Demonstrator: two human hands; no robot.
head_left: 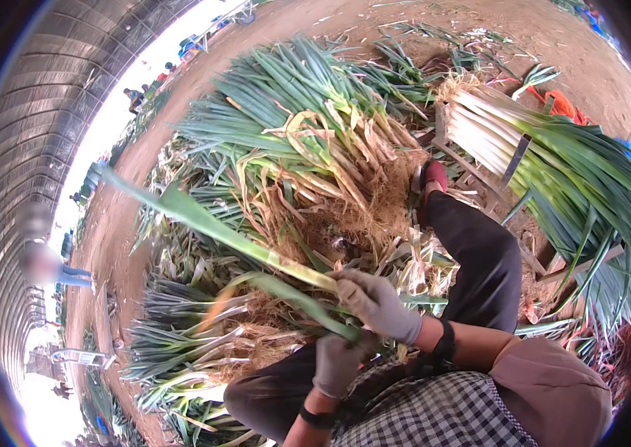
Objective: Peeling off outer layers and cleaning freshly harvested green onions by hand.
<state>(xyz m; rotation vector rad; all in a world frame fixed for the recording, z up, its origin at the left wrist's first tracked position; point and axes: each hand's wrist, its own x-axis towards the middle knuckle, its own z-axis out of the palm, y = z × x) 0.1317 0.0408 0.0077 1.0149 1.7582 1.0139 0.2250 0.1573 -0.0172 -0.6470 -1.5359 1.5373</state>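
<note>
"What do the fingers have?"

"The right hand (386,307), gloved, is closed on the pale end of a long leek leaf (219,235), which stretches up and leftward from those fingers."

"And the left?"

"The left hand (336,363), also gloved, sits just below the right one. Its fingers are curled, but I can't tell how tightly, or whether they have hold of the second leaf (297,299) that droops down to them."

"What lies around them?"

"Left of the left fingers, smaller leeks (181,307) lie in a heap, roots toward the hands. Beyond the right fingers spreads a big pile of leeks (278,112), their brown roots facing this way."

"Farther out?"

"Right of that pile, past the person's red shoe (436,177), cleaner leeks with white stems (479,123) rest in a frame (517,160). Far off to the fingers' left, someone in blue trousers (73,276) stands."
</note>
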